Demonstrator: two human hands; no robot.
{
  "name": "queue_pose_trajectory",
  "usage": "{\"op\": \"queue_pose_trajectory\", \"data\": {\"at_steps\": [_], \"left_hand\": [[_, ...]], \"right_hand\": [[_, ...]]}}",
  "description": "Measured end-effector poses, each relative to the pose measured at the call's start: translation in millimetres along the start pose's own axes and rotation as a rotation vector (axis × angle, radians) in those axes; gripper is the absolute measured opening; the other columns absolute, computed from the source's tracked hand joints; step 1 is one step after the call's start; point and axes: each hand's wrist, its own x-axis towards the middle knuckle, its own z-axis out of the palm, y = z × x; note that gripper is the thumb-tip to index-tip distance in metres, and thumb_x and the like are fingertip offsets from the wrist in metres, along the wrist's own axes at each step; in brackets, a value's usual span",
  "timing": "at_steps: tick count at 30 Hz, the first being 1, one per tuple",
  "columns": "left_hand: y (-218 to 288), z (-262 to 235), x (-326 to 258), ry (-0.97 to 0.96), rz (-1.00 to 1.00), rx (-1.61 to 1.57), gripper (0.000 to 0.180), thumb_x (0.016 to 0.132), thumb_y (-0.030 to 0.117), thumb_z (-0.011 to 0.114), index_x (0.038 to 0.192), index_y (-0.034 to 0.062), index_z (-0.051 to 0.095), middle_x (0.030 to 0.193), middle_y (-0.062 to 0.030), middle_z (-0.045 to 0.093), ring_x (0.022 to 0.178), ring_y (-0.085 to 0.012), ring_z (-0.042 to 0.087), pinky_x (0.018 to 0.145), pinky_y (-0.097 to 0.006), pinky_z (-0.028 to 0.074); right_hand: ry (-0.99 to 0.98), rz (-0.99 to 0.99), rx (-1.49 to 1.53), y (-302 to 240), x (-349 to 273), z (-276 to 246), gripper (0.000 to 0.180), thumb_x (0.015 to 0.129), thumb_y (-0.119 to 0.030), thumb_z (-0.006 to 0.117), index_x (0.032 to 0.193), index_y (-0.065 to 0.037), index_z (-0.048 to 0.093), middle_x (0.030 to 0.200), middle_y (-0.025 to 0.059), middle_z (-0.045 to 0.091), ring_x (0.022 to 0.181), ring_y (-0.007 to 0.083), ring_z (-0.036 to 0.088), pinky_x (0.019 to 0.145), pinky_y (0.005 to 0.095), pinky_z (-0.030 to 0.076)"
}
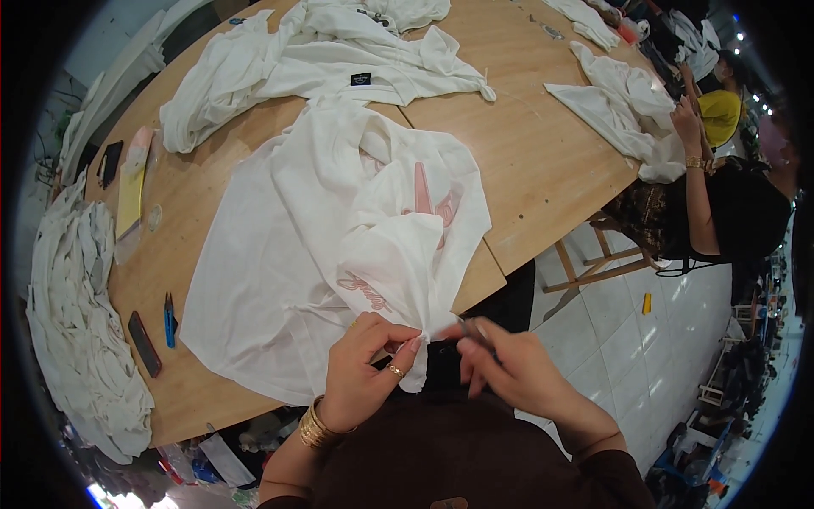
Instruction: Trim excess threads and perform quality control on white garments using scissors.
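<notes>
A white shirt point(254, 220) with pink printing lies bunched on the table, its near edge hanging over the front. My left hand point(370, 369), with rings and gold bracelets, pinches a gathered bit of its fabric between thumb and fingers. Just to the right, my right hand point(517, 365) is closed around a small dark tool point(476, 334), which looks like thread snips but is blurred. The tool's tip points toward the pinched cloth; whether it touches the fabric I cannot tell.
The wooden table point(526, 161) holds another white shirt point(322, 64) at the far side, blue-handled snips point(170, 321), a dark phone point(145, 343) and a yellow-and-white packet point(131, 191). White cloth point(76, 331) is heaped along the left edge. A seated person point(738, 204) handles white fabric point(623, 106) at right.
</notes>
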Motion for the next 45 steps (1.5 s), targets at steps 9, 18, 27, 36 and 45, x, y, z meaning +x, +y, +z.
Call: {"op": "queue_pose_trajectory", "data": {"at_steps": [9,18,27,36,45], "left_hand": [[6.5,5.6,2.3,0.031,0.054,0.036,0.010,0.078,0.005,0.069,0.088,0.0032,0.067,0.074,-0.0058,0.057,0.064,-0.0151,0.058,0.057,-0.025,0.047],[7.5,6.3,1.8,0.036,0.056,0.055,0.009,0.078,0.004,0.068,0.087,0.0032,0.066,0.075,-0.0059,0.057,0.064,-0.0153,0.058,0.056,-0.025,0.048],[7.4,9.0,1.7,0.047,0.072,0.053,0.010,0.078,0.003,0.068,0.087,0.0033,0.066,0.076,-0.0060,0.057,0.065,-0.0154,0.058,0.056,-0.025,0.048],[6.2,11.4,3.5,0.057,0.149,0.105,0.011,0.075,0.003,0.069,0.086,0.0036,0.066,0.074,-0.0050,0.056,0.066,-0.0190,0.054,0.057,-0.028,0.045],[7.3,11.2,6.6,0.113,0.287,0.202,0.016,0.071,0.000,0.069,0.086,0.0038,0.065,0.071,-0.0048,0.055,0.065,-0.0208,0.052,0.058,-0.031,0.043]], "right_hand": [[-0.224,0.103,0.006,4.9,2.9,9.5,0.023,0.098,-0.021,0.042,0.089,-0.001,0.048,0.051,0.0097,0.054,0.044,0.0225,0.058,0.044,0.0330,0.044],[-0.211,0.134,-0.016,6.4,4.1,10.2,0.024,0.096,-0.021,0.044,0.085,0.000,0.048,0.052,0.0136,0.053,0.047,0.0286,0.058,0.046,0.0372,0.044],[-0.134,-0.032,-0.138,14.8,2.4,12.9,0.023,0.094,-0.021,0.047,0.085,0.001,0.049,0.059,0.0191,0.054,0.056,0.0385,0.056,0.051,0.0445,0.042],[-0.102,0.016,-0.043,17.2,3.9,17.6,0.023,0.095,-0.022,0.047,0.089,0.000,0.050,0.061,0.0194,0.055,0.058,0.0385,0.057,0.052,0.0439,0.042],[-0.041,-0.027,0.195,24.7,7.9,24.1,0.028,0.099,-0.026,0.041,0.092,-0.002,0.052,0.053,0.0100,0.050,0.045,0.0225,0.053,0.046,0.0318,0.039]]}}
